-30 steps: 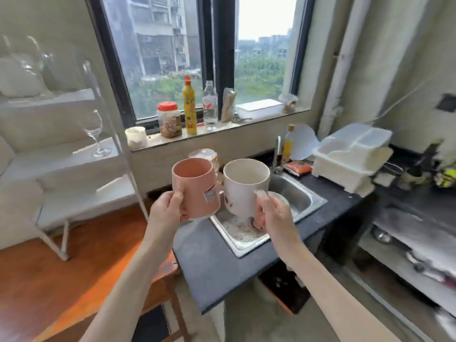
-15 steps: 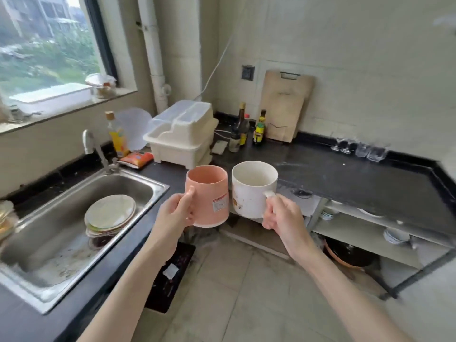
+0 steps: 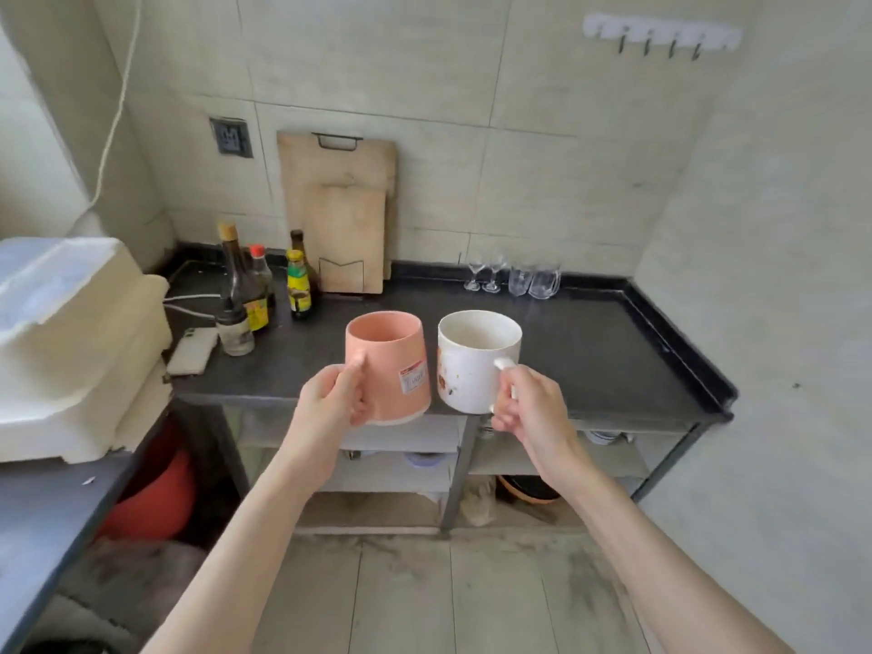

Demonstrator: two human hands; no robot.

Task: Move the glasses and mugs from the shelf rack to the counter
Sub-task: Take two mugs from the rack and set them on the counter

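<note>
Black stone makes up the counter (image 3: 590, 351), which runs along the tiled wall and turns a corner at the left, with open shelves beneath it. On the left stretch sits a big white dish rack (image 3: 71, 342) with a clear lid. Two wooden cutting boards (image 3: 344, 214) lean against the wall at the back, the smaller one in front of the larger. Near them, toward the corner, stands a cluster of sauce bottles (image 3: 255, 285), with a yellow-labelled bottle (image 3: 298, 287) just beside the boards and a white phone (image 3: 192, 350) lying flat closer to the front edge. The left hand (image 3: 330, 398) grips a pink mug (image 3: 387, 365) by its far-left side, thumb up along the wall of the mug; a price sticker shows on its face. The right hand (image 3: 533, 413) has its fingers curled through the handle of a white mug (image 3: 472, 361), which is speckled with brown marks. Both mugs are upright, held side by side in the air in front of the counter's front edge, almost touching. Far back against the wall, well apart from the mugs, stand four clear glasses (image 3: 512, 278) in a row, two stemmed and two plain. A white hook rail (image 3: 660, 33) hangs high on the wall.
</note>
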